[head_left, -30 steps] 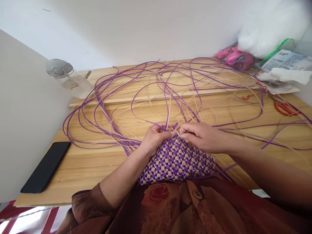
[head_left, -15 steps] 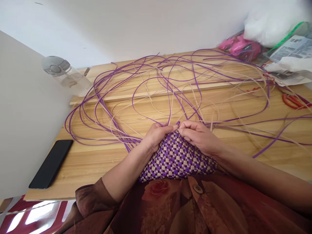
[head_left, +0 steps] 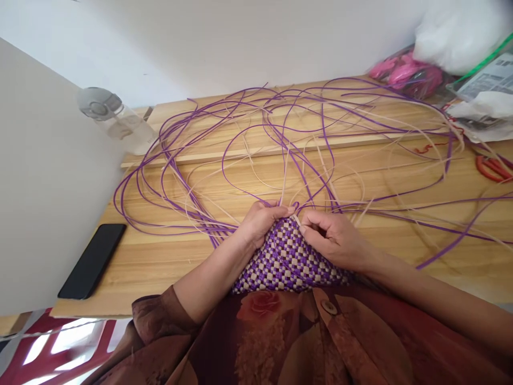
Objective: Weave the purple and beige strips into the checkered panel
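A woven piece [head_left: 294, 256] in a purple and beige check rests against my body at the table's front edge. My left hand [head_left: 262, 222] is closed on its upper left edge, the thumb pressed near the top corner. Just right of that corner, my right hand [head_left: 334, 235] pinches a short length of beige strip [head_left: 297, 220] between thumb and forefinger. A small purple loop [head_left: 295, 205] stands up at the corner, close to my left thumb. Long loose purple strips [head_left: 188, 187] and thin beige ones fan out from the weave over the table.
On the wooden table [head_left: 160, 272] a black phone [head_left: 93, 260] lies at the left. A clear bottle with a grey lid [head_left: 100, 104] stands behind it. Red-handled scissors [head_left: 491, 168], a pink bundle in plastic [head_left: 409, 72] and a white bag [head_left: 460, 37] are at the right.
My right hand has drawn back slightly to the right and down from the corner, and the beige strip in its pinch now shows. My left hand keeps its hold on the weave.
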A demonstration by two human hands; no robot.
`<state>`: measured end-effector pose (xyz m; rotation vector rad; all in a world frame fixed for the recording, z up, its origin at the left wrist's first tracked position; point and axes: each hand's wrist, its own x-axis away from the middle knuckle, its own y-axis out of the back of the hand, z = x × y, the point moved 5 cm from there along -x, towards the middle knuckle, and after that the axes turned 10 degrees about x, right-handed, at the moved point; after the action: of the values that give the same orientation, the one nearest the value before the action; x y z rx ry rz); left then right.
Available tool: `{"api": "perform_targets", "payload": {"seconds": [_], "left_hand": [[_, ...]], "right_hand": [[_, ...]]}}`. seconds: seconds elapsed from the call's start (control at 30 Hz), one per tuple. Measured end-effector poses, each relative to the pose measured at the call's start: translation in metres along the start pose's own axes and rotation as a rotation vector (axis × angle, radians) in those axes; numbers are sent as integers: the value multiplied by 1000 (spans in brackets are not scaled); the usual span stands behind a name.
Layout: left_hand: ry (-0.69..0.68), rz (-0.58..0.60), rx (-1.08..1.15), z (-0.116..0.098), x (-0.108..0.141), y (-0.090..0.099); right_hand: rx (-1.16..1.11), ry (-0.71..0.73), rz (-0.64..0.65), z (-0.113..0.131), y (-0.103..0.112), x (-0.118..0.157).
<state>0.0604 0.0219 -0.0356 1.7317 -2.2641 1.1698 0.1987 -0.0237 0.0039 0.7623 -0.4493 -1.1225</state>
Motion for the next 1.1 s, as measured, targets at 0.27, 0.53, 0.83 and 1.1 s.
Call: {"api": "perform_targets", "payload": {"seconds": [0.27, 0.53, 0.83, 1.1], "left_hand": [[-40, -20, 29, -9, 3, 6], [-127, -66, -48, -12, 4, 10], [-94, 16, -4, -10, 4, 3], [-105, 76, -11, -10, 6, 4]], "right_hand": [[452, 299, -217, 57, 19, -4], [430, 432, -174, 90, 1, -14], [-85, -149, -177, -5, 30, -45], [-227, -289, -83, -22, 3, -46]]}}
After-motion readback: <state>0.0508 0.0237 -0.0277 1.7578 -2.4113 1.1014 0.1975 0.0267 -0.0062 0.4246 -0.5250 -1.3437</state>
